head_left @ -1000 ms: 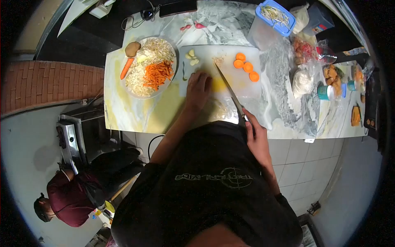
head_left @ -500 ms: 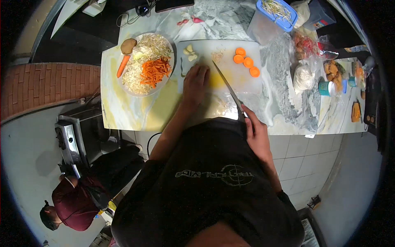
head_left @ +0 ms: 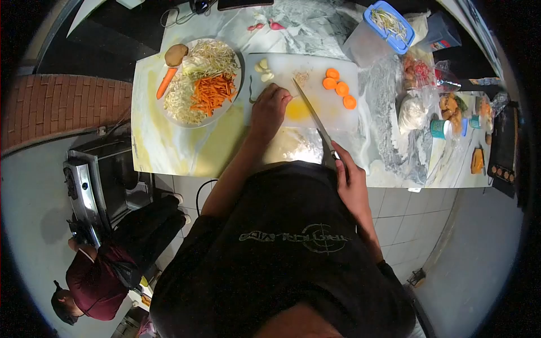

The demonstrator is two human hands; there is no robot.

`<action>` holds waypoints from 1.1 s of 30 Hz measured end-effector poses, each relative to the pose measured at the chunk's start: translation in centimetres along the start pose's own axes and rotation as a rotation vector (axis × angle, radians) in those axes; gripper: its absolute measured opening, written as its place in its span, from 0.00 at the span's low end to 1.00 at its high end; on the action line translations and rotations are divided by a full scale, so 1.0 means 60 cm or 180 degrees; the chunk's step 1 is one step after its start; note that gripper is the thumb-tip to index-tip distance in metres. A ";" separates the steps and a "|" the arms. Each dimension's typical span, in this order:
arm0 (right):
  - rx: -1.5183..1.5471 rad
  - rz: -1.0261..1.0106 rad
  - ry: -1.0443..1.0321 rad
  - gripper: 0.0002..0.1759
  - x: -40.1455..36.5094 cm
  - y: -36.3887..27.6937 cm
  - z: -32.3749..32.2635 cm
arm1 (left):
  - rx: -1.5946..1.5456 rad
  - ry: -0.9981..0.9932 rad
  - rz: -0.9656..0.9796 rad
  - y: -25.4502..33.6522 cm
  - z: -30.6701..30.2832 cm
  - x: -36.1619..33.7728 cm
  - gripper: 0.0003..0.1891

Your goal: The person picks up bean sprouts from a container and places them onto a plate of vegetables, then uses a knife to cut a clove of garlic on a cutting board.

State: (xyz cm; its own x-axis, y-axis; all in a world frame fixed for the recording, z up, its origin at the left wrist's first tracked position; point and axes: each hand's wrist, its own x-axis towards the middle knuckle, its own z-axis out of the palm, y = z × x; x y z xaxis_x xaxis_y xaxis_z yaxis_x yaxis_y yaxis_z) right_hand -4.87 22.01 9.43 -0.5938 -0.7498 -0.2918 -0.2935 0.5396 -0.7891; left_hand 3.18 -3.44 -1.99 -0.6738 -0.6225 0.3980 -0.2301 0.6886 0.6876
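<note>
My right hand (head_left: pixel 352 176) grips a knife (head_left: pixel 314 116) by its handle; the long blade slants up and left over the white cutting board (head_left: pixel 332 121). Its tip lies by a small heap of minced pale bits (head_left: pixel 301 78). On the board's left side my left hand (head_left: pixel 270 108) is closed, fingertips drawn together and turned toward the blade. Whatever may be between them is hidden. Just above that hand sit several peeled garlic cloves (head_left: pixel 262 69). Several carrot slices (head_left: pixel 341 89) lie at the board's right, and a yellow patch (head_left: pixel 301 110) shows near its middle.
Left of the board stands a plate (head_left: pixel 239 93) with shredded carrot, sprouts, a whole carrot (head_left: pixel 167 83) and a brown tuber (head_left: pixel 176 54). Small shallots (head_left: pixel 275 25) lie behind. A blue-lidded container (head_left: pixel 389 27) and bagged foods (head_left: pixel 414 112) are at right. Another person (head_left: pixel 98 279) works at a stove.
My left fingers have curled in and their tips have turned toward the knife. The knife stays in my right hand, almost in the same place. The whole view has shifted slightly.
</note>
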 end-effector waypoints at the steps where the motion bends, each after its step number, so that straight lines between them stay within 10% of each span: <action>1: 0.0008 0.0006 0.0007 0.21 0.000 0.001 0.001 | 0.0088 -0.0036 0.0020 -0.002 0.001 -0.001 0.05; 33: -0.0002 -0.0143 0.0016 0.23 -0.001 -0.004 0.004 | 0.0130 -0.0043 -0.0055 0.006 -0.005 -0.001 0.05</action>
State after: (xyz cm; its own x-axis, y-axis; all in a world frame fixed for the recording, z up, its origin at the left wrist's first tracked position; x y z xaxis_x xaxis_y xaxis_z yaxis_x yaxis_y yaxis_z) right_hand -4.59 21.81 9.49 -0.5838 -0.7714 -0.2533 -0.3206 0.5056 -0.8010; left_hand 3.38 -3.26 -1.59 -0.6790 -0.6296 0.3777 -0.2701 0.6926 0.6689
